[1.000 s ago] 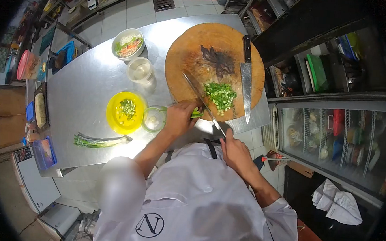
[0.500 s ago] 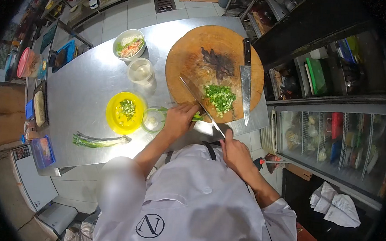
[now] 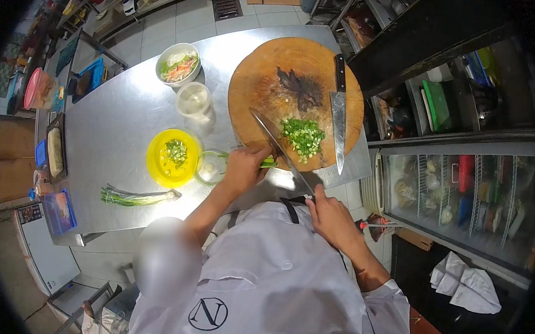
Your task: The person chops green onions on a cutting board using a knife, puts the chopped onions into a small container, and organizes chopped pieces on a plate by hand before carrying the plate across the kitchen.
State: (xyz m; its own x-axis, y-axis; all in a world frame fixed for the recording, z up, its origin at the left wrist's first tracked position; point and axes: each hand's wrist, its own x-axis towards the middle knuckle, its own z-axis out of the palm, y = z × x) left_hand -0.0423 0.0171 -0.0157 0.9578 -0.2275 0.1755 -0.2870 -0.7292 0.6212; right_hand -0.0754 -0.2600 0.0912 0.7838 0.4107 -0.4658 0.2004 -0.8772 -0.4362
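On the near left edge of the round wooden chopping board (image 3: 258, 68), my left hand (image 3: 246, 167) is closed round green onion stalks (image 3: 269, 163). My right hand (image 3: 332, 215) grips the handle of a kitchen knife (image 3: 281, 149), whose blade slants up and left across the board, close beside my left fingers. Right of that blade lies a pile of chopped green onion (image 3: 303, 140). A second knife (image 3: 338, 125) rests along the board's right side. Farther back are some dark, leafy-looking pieces (image 3: 300, 88).
A yellow bowl (image 3: 154, 167) holds chopped green onion, beside a clear round container (image 3: 205, 178). A whole green onion bunch (image 3: 137, 196) lies left. Behind stand a clear tub (image 3: 193, 101) and a bowl of shredded vegetables (image 3: 179, 65). A glass-front fridge (image 3: 461, 197) stands right.
The knife in my right hand has shifted slightly, its blade a little closer to upright. My left hand stays on the green onion stalks, moved slightly left.
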